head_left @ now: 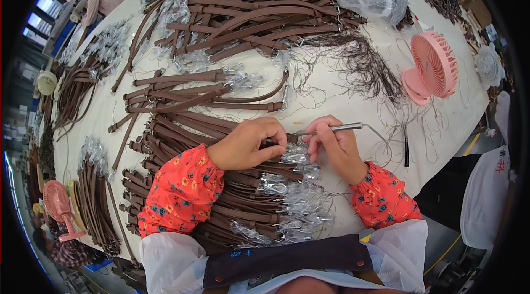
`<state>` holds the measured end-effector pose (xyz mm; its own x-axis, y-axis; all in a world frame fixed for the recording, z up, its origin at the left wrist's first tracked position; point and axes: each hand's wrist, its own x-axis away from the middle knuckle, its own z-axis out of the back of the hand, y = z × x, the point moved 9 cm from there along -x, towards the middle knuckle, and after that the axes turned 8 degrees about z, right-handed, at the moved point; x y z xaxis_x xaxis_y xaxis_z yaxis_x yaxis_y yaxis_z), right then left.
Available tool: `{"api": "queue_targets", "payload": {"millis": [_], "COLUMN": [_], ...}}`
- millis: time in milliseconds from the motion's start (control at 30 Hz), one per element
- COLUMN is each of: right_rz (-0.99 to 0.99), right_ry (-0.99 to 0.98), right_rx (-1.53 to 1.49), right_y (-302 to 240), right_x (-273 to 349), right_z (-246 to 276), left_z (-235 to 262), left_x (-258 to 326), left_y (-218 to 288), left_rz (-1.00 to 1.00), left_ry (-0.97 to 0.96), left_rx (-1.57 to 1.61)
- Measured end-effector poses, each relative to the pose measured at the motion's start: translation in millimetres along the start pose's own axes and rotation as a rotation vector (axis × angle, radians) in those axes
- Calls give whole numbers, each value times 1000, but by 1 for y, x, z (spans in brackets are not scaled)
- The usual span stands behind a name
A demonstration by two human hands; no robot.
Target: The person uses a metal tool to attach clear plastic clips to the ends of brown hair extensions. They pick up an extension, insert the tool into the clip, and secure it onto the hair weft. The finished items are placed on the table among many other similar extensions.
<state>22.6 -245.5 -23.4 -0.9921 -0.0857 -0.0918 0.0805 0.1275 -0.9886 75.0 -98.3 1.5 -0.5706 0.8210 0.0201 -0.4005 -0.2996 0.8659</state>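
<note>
surface (342,101): You are leaning over the near edge of a broad pale surface that is running away from you to its far edge, with brown straps lying over most of it.

strap pile (243,206): A thick stack of brown straps is lying at the near edge, right under your forearms, its long axis running left to right and its plastic-wrapped buckle ends (298,200) pointing toward your right.

top strap (276,145): The strap you are working on is lying on top of that pile, its length running left to right, its end sitting between your two hands.

left hand (248,142): You are curling this hand closed over the top strap, fingers folded down and pinning it against the pile; it is the nearer hand to the strap, sitting directly on it.

right hand (334,148): You are closing these fingers round a slim metal tool and resting just right of the strap end, touching the wrapped buckles.

metal tool (331,128): It is lying nearly level, left to right, its tip pointing left at the strap end beside your left fingertips, its back end sticking out past your right hand.

pink fan (433,68): It is standing toward the right edge, well apart from both hands.

loose threads (364,62): A dark tangle is lying beyond your right hand, toward the far edge.
</note>
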Motion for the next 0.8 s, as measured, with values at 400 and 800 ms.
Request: {"api": "queue_targets", "payload": {"millis": [400, 800], "right_rz": [76, 580], "right_ry": [-134, -95], "right_rx": [231, 654], "right_y": [-7, -41], "right_x": [2, -1], "right_z": [-13, -17], "left_z": [-7, 8], "left_x": [7, -2], "left_y": [-19, -2], "left_rz": [397, 18], "left_ry": [-311, 224], "left_rx": [-161, -356]}}
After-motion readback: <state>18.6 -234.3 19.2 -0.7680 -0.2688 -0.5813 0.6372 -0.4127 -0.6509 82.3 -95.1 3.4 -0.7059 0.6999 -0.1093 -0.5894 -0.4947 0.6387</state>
